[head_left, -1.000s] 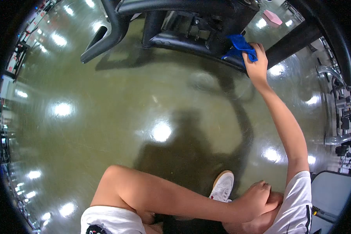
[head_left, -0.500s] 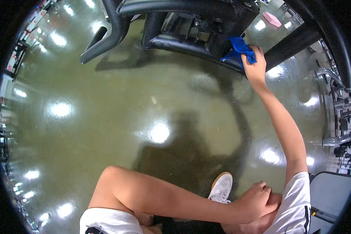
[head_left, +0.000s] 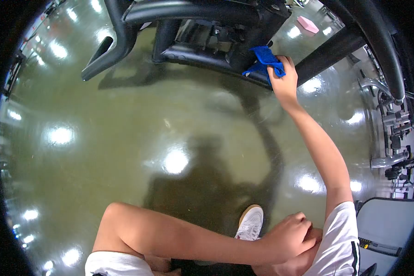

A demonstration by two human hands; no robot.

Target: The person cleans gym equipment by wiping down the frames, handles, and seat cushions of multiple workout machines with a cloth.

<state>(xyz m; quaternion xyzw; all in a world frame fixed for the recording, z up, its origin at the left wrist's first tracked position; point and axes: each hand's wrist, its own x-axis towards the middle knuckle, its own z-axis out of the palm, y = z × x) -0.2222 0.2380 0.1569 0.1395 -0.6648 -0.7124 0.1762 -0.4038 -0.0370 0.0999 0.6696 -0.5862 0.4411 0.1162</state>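
At the upper right, my right hand (head_left: 284, 82) is closed on a blue cloth (head_left: 266, 59), pressing it against the lower black frame tube (head_left: 202, 57) of a machine. The cloth is bunched, with loose folds on the left of my fingers. My left hand (head_left: 290, 235) rests on my bent knee at the lower right, its fingers curled in and nothing visible in them. My left forearm crosses the bottom of the view.
A bent black handle (head_left: 106, 60) sticks out at the upper left. A thick slanted black tube (head_left: 333, 55) stands right of my right hand. Beyond lies a pink block (head_left: 307, 25). My white shoe (head_left: 250, 222) is on the glossy green floor (head_left: 110, 152). Gym equipment lines the right edge.
The view has shifted, so the machine, cloth and arms appear further left and slightly lower. My right hand keeps its hold on the cloth at the same tube; my left hand stays on the knee.
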